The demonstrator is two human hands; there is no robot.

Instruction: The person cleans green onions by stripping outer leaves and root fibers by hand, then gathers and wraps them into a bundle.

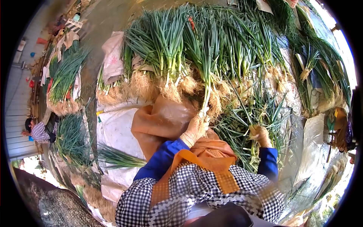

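My left hand [196, 128] is closed around the pale lower stems of a few spring onions [207, 85], above my lap. Their green tops point away from me, over the heap. At the right, my right hand [260, 135] is closed at the edge of a tangle of loose spring onion leaves [236, 123]. Long leaves run up from its fingers, and exactly how many it holds is hidden. A brown apron [166, 117] covers my lap. Just beyond it lies a thick row of spring onions [162, 45] with shaggy, straw-coloured roots toward me.
A white sheet [117, 130] lies at my left with a small bunch of spring onions [121, 157] on it. More spring onion piles [68, 79] stand further left, near another person [39, 131]. At the right are further bunches [308, 64] and pale sheeting [312, 132].
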